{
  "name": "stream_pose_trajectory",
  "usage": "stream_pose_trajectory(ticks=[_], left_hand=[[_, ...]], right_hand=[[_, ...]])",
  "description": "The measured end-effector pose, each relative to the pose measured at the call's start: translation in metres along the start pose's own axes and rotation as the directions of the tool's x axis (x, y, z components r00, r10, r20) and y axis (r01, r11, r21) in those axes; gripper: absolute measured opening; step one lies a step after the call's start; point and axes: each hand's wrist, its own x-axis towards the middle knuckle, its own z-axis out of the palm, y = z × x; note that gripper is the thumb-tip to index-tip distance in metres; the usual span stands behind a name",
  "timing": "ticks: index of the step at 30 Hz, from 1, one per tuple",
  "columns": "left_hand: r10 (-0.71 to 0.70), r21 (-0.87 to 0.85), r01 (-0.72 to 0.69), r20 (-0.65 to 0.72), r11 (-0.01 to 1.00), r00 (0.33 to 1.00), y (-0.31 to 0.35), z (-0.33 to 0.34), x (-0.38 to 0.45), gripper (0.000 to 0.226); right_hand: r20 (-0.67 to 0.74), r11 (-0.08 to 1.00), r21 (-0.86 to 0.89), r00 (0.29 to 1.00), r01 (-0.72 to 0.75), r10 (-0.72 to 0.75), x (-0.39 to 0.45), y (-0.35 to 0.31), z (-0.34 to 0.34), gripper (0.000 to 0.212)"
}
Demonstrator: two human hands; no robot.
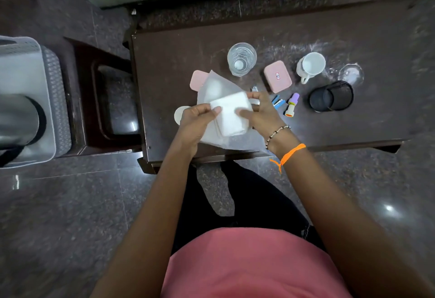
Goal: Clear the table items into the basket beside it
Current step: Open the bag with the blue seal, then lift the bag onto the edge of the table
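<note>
- Both hands work over the near-left part of the desk. Left hand and right hand together hold a white folded pad with a thin translucent wrapper spread under and behind it.
- Left fingers: thumb on top of the pad's left edge, the rest curled beneath, so pinching pad and wrapper. Right fingers: thumb flat on the pad's right side, the others curled round its far-right corner.
- Pad lies between the two hands, long axis running near to far, tilted slightly.
- Basket stands well to the left, on a low stool beside the desk; a dark metal vessel already sits in it.
- Key relation, as a judgement: the basket is leftward of the pad, and the left hand is nearer to it, so the left hand suits the carry.
- Not yet cleared: glass, pink case, white mug, black mesh cup on its side, purple stamp, blue stapler.
- A second pink item is partly hidden by the wrapper.
</note>
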Motion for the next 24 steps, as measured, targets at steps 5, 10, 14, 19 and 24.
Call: stream_pose_trajectory(ticks=[5,10,14,19,24], left_hand=[[0.006,0.064,-0.008,0.037,0.998,0.999,-0.004,0.021,0.012,0.015],[0.015,0.097,-0.022,0.07,0.995,0.997,-0.012,0.039,0.023,0.02],[-0.016,0.122,0.002,0.116,0.993,0.993,-0.016,0.052,0.032,0.024],[-0.053,0.108,0.037,0.147,0.993,0.988,-0.018,0.063,0.041,0.023],[-0.125,0.097,0.111,0.16,0.989,0.979,-0.021,0.071,0.046,0.022]], right_hand=[[-0.254,0.99,0.141,0.967,0.032,0.005,0.005,0.009,-0.036,0.029],[-0.566,0.932,0.357,0.809,0.065,0.16,0.023,0.018,-0.114,0.015],[-0.746,0.998,0.027,0.663,-0.059,0.059,0.044,0.035,-0.18,0.042],[-0.806,0.934,-0.222,0.592,-0.278,-0.015,0.056,0.016,-0.216,0.026],[-0.736,0.824,-0.395,0.676,-0.407,-0.019,0.077,0.016,-0.218,0.024]])
